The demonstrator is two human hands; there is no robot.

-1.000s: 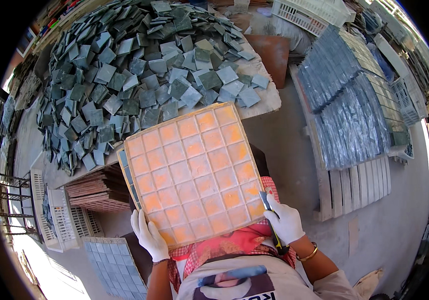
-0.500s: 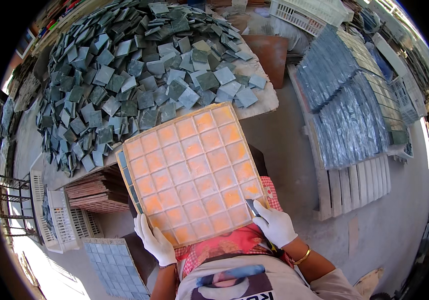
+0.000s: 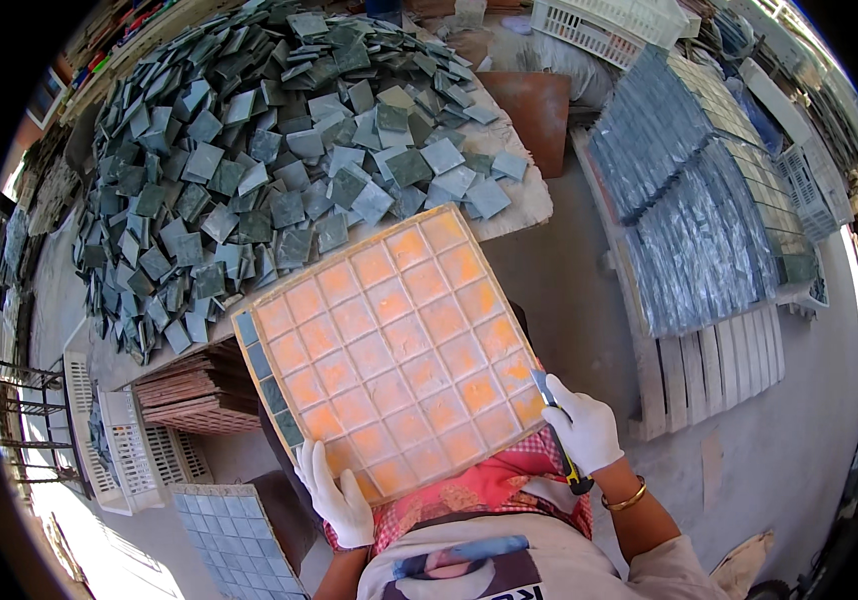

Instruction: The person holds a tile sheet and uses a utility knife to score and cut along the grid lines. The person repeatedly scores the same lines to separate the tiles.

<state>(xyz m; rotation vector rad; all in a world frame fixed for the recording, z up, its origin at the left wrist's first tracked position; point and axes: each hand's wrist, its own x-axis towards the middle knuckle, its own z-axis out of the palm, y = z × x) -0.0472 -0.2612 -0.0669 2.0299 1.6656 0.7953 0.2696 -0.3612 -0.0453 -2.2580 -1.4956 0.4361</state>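
A square grid panel (image 3: 389,345), whitish with orange stains, lies tilted over my lap. Beyond its left edge shows a strip of dark green square tiles (image 3: 267,375); whatever else lies under the panel is hidden. My white-gloved left hand (image 3: 334,500) rests at the panel's near left corner, fingers stretched out over its surface. My white-gloved right hand (image 3: 587,430) is closed around a yellow-and-black utility knife (image 3: 577,478) beside the panel's right edge. The knife's blade end points away from me, close to that edge.
A heap of loose green stone tiles (image 3: 249,170) covers the table ahead. Stacked tile sheets (image 3: 699,230) stand on a pallet at right. Reddish boards (image 3: 199,395) and white plastic crates (image 3: 139,450) are at left. A tiled sheet (image 3: 234,535) leans near my left arm.
The panel has slid right, uncovering more of the green tiles at its left. My left hand has come onto its corner. My right hand has moved right and up with the knife.
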